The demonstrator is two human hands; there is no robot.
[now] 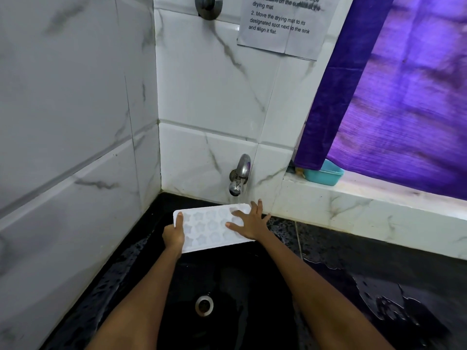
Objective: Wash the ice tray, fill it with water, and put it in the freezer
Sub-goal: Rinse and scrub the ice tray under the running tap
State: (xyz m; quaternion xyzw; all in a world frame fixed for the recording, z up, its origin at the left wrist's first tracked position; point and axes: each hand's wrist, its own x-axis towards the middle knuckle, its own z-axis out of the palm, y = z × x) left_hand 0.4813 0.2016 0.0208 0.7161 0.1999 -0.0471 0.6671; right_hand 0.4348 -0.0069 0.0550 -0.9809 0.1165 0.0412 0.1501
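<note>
A white ice tray (209,227) with star-shaped and round cavities is held level over the black sink (227,279), under the metal tap (239,176). Water runs from the tap onto the tray's far right corner. My left hand (174,236) grips the tray's left end, thumb on top. My right hand (249,222) lies on the tray's right part with fingers spread flat over the cavities.
The sink's drain (204,304) is below the tray. A wet black counter (374,274) runs to the right. A teal tub (324,174) stands on the marble sill under a purple curtain (394,97). A paper notice (283,24) hangs on the tiled wall.
</note>
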